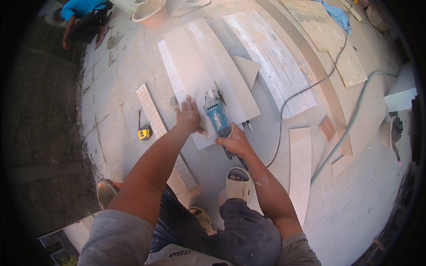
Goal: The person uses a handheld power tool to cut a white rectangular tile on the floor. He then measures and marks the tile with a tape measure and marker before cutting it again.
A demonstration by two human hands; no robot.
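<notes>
My right hand [235,141] is wrapped round the body of a teal and black angle grinder [216,117]. Its disc end rests over a large beige tile [184,55], in line with a straight line running along the tile's length. Pressed flat on the near part of the tile, just left of the grinder, is my left hand [189,117], fingers spread and holding nothing. Under the large tile, another pale piece [205,141] sticks out at the near edge. Whether the disc is spinning I cannot tell.
Left of the tile lie a yellow tape measure [144,132] and a narrow patterned strip [152,106]. A dark cord [290,96] and green hose [355,114] cross the right side. More cut tiles [284,66], a bucket [151,17] and a crouching person [84,17] are farther off.
</notes>
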